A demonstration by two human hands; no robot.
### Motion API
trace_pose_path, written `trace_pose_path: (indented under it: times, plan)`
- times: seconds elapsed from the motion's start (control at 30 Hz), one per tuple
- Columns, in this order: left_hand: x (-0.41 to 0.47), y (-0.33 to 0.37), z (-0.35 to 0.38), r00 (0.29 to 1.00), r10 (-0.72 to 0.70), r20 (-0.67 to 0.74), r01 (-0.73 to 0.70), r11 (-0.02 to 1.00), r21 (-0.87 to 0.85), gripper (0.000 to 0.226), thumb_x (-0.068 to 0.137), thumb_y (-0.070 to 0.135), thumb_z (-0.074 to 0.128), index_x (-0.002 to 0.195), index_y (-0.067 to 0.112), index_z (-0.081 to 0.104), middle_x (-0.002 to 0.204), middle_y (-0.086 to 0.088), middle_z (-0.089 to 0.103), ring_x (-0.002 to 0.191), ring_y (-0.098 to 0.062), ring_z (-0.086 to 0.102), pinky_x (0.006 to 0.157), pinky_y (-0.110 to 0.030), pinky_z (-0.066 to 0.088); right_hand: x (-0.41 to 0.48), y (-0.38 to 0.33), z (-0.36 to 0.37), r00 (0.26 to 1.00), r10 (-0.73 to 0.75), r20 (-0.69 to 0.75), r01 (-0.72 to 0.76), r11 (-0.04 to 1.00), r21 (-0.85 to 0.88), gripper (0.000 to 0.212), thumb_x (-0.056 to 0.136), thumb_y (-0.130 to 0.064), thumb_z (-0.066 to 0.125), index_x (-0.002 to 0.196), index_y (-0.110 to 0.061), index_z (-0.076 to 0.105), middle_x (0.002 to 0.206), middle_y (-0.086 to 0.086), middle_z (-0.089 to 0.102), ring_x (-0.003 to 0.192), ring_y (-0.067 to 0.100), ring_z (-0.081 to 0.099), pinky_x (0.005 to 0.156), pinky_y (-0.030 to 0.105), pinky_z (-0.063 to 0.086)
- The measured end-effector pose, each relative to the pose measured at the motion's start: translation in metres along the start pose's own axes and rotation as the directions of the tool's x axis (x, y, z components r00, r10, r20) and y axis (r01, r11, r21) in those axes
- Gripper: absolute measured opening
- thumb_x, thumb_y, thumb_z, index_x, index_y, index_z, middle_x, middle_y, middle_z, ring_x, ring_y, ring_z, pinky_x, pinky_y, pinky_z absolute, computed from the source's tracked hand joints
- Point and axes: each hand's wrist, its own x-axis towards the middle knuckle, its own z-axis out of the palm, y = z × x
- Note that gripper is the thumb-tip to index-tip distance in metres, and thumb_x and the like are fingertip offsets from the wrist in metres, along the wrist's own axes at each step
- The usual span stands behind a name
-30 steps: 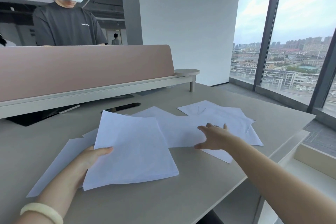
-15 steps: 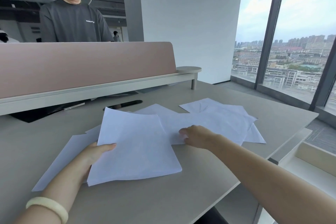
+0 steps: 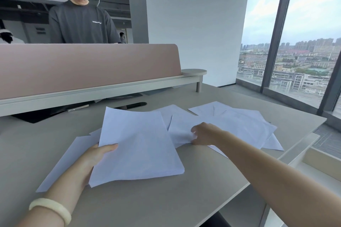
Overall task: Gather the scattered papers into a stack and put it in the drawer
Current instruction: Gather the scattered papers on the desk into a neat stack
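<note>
A thick stack of white paper [image 3: 136, 145] lies in front of me on the grey desk [image 3: 166, 199], its left edge lifted. My left hand [image 3: 96, 155] grips that edge, thumb on top. To the right, several loose white sheets [image 3: 245, 127] overlap in a fan. My right hand [image 3: 203, 133] pinches the near-left corner of one loose sheet [image 3: 181, 131], which crumples under the fingers. One more sheet [image 3: 62, 164] pokes out from under the stack on the left. The open drawer [image 3: 313, 164] shows at the lower right, beside the desk edge.
A pink divider panel [image 3: 88, 66] with a pale shelf rail runs across the back of the desk. A person in a white headset and dark shirt [image 3: 81, 24] stands behind it. A dark slot [image 3: 129, 106] sits in the desk behind the papers. Tall windows fill the right.
My right hand has drawn back left across the loose sheets and curled onto one sheet's corner, dragging it toward the stack. My left hand keeps its hold on the stack.
</note>
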Motion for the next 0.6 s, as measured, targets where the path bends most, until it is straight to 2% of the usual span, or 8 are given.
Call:
trace_pose_path:
  times: [0.1, 0.2, 0.33, 0.4, 0.43, 0.47, 0.57, 0.6]
  plan:
    - [-0.005, 0.003, 0.000, 1.000, 0.003, 0.009, -0.004, 1.000, 0.020, 0.048, 0.084, 0.021, 0.069, 0.127, 0.006, 0.054, 0.123, -0.017, 0.062, 0.112, -0.035, 0.060, 0.080, -0.038, 0.049, -0.002, 0.001, 0.006, 0.997, -0.040, -0.067, 0.035, 0.996, -0.080, 0.004, 0.088, -0.016, 0.049, 0.086, -0.013, 0.049, 0.075, 0.002, 0.046, 0.086, 0.029, 0.051, 0.056, 0.026, 0.034]
    - [-0.015, 0.009, 0.004, 0.997, 0.035, 0.070, -0.037, 0.999, 0.025, 0.032, 0.089, 0.015, 0.063, 0.120, 0.008, 0.058, 0.116, -0.011, 0.064, 0.107, -0.031, 0.060, 0.083, -0.037, 0.046, 0.003, 0.008, 0.009, 0.989, 0.006, -0.148, -0.014, 0.999, -0.052, 0.022, 0.090, -0.006, 0.043, 0.108, -0.009, 0.055, 0.095, 0.010, 0.060, 0.089, 0.031, 0.055, 0.064, 0.027, 0.035]
    - [-0.022, 0.011, 0.009, 0.991, 0.063, 0.115, -0.067, 0.997, 0.029, 0.026, 0.091, 0.007, 0.057, 0.117, 0.008, 0.058, 0.101, -0.006, 0.065, 0.091, -0.026, 0.060, 0.070, -0.031, 0.046, 0.007, 0.017, 0.001, 0.934, 0.213, -0.288, -0.112, 0.937, 0.330, 0.016, 0.087, 0.000, 0.037, 0.082, -0.006, 0.052, 0.070, 0.005, 0.044, 0.072, 0.025, 0.038, 0.054, 0.029, 0.024]
    - [-0.027, 0.013, 0.012, 0.991, 0.057, 0.119, -0.058, 0.998, 0.000, 0.023, 0.091, 0.009, 0.058, 0.113, 0.011, 0.060, 0.097, -0.005, 0.067, 0.085, -0.025, 0.063, 0.065, -0.031, 0.046, 0.003, 0.011, -0.012, 0.919, 0.242, -0.313, -0.045, 0.850, 0.524, 0.018, 0.091, -0.005, 0.040, 0.076, -0.008, 0.050, 0.068, 0.003, 0.047, 0.071, 0.025, 0.041, 0.054, 0.029, 0.027]
    - [-0.030, 0.014, 0.013, 0.992, 0.051, 0.120, -0.051, 0.999, -0.001, 0.021, 0.090, 0.010, 0.059, 0.111, 0.013, 0.060, 0.096, -0.005, 0.068, 0.084, -0.024, 0.064, 0.063, -0.031, 0.046, -0.001, 0.003, -0.022, 0.929, 0.211, -0.304, 0.035, 0.767, 0.641, 0.017, 0.092, -0.008, 0.044, 0.083, -0.008, 0.058, 0.074, 0.003, 0.056, 0.072, 0.024, 0.049, 0.059, 0.029, 0.035]
    - [-0.030, 0.014, 0.013, 0.991, 0.051, 0.122, -0.051, 0.999, -0.004, 0.020, 0.090, 0.011, 0.059, 0.110, 0.014, 0.060, 0.098, -0.005, 0.068, 0.084, -0.023, 0.065, 0.062, -0.030, 0.046, -0.008, -0.006, -0.034, 0.945, 0.167, -0.282, 0.126, 0.609, 0.783, 0.016, 0.093, -0.010, 0.048, 0.093, -0.009, 0.064, 0.083, 0.004, 0.064, 0.077, 0.024, 0.057, 0.065, 0.029, 0.044]
    - [-0.034, 0.014, 0.014, 0.990, 0.040, 0.134, -0.041, 0.999, 0.002, 0.023, 0.090, 0.012, 0.060, 0.113, 0.014, 0.061, 0.107, -0.010, 0.069, 0.091, -0.029, 0.066, 0.068, -0.033, 0.050, -0.025, -0.027, -0.069, 0.965, 0.000, -0.262, 0.261, -0.087, 0.961, 0.019, 0.093, -0.007, 0.055, 0.110, -0.004, 0.064, 0.102, 0.010, 0.071, 0.086, 0.025, 0.067, 0.081, 0.034, 0.056]
    - [-0.033, 0.014, 0.014, 0.991, 0.040, 0.130, -0.039, 0.999, -0.009, 0.022, 0.090, 0.012, 0.060, 0.112, 0.014, 0.062, 0.107, -0.011, 0.069, 0.093, -0.030, 0.066, 0.070, -0.034, 0.050, -0.025, -0.030, -0.075, 0.964, -0.010, -0.265, 0.257, -0.214, 0.942, 0.021, 0.093, -0.008, 0.056, 0.113, -0.003, 0.062, 0.105, 0.012, 0.071, 0.089, 0.026, 0.068, 0.084, 0.037, 0.055]
